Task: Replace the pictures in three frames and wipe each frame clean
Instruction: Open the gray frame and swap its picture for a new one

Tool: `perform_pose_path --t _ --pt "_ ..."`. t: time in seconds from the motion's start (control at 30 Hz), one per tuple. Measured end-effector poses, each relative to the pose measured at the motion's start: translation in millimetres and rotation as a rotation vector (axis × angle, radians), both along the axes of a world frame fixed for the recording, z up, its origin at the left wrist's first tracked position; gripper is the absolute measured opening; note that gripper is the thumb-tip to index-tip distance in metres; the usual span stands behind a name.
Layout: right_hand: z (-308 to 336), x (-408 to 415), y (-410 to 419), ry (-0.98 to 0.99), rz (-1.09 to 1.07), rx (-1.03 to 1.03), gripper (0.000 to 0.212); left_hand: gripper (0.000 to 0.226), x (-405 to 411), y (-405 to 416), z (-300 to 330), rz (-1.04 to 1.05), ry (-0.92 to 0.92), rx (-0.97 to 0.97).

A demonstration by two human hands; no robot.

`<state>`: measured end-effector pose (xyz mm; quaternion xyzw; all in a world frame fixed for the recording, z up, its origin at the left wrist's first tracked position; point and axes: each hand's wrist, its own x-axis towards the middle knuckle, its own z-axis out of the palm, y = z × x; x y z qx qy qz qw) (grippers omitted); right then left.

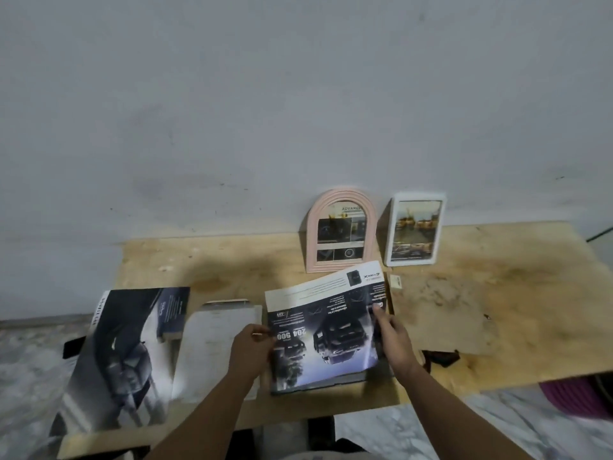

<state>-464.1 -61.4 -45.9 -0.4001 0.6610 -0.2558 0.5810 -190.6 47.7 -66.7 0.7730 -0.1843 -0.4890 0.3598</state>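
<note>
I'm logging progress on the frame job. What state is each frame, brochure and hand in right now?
Pink arched frame: upright against the wall, picture inside.
White rectangular frame: upright against the wall, picture inside.
Dark frame: flat on the table, mostly covered by the truck brochure page.
Truck brochure page: held at both sides.
Car brochure: lying flat, overhanging the table edge.
Left hand: gripping the page.
Right hand: gripping the page.

I count two picture frames upright against wall: one pink arched frame (341, 227), one white rectangular frame (414, 229). One dark flat frame (331, 384) lying under one glossy car brochure sheet (326, 327). One more dark car poster sheet (122, 353) at left. One pale grey backing board (215, 343). One small white tag (395, 281). Two bare hands: left hand (252, 346), right hand (394, 340). One plywood table (497, 293).
</note>
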Motion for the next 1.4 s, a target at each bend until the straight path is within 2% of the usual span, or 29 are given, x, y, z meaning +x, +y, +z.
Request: perform_pose_path --t 0.17,0.27,0.37,0.5,0.6,0.7,0.83,0.9,1.0,1.13,1.27,1.4 --pt "-29.6 -39.7 -6.9 0.312 0.122 -0.053 0.03 0.013 -23.4 7.2 -13.9 -0.023 -0.287 0.063" --pt "-43.5 -46.7 -14.0 0.407 0.161 -0.024 0.029 0.015 -34.1 11.3 -18.7 -0.025 -0.359 0.067" --pt "-42.4 -46.8 -19.0 0.464 0.23 -0.069 0.028 0.033 -40.0 12.7 -24.7 -0.078 -0.45 0.066" --pt "-39.6 -49.4 -20.7 0.494 0.366 -0.136 0.04 0.049 -44.8 16.7 -30.8 -0.246 -0.529 0.08" --pt "-41.3 -51.7 -16.8 0.698 0.57 -0.276 0.052 0.06 -47.8 18.9 -31.8 -0.309 -0.519 0.113" --pt "-42.6 -49.8 -13.6 0.818 0.795 -0.446 0.055 0.069 -51.9 16.8 -28.9 -0.377 -0.53 0.147" --pt "-51.5 -46.7 -13.9 0.925 1.111 -0.429 0.063 0.07 -54.8 15.2 -25.4 -0.425 -0.54 0.165" --pt "-54.6 -46.9 -12.7 0.937 1.173 -0.43 0.069 0.068 -55.8 14.7 -24.5 -0.441 -0.548 0.161" --pt "-54.8 -51.5 -18.7 0.88 1.073 -0.481 0.064 0.066 -57.0 12.1 -23.3 -0.447 -0.549 0.166" --pt "-42.0 -73.0 -54.2 0.779 0.756 -0.441 0.052 0.064 -54.5 10.3 -26.1 -0.481 -0.548 0.181" --pt "-30.3 -120.1 -97.7 0.857 0.365 -0.21 0.054 0.062 -53.2 8.6 -30.1 -0.539 -0.57 0.218" --pt "-42.2 -171.0 -124.9 0.925 0.016 0.131 0.073 0.066 -52.1 6.6 -31.3 -0.567 -0.573 0.267"
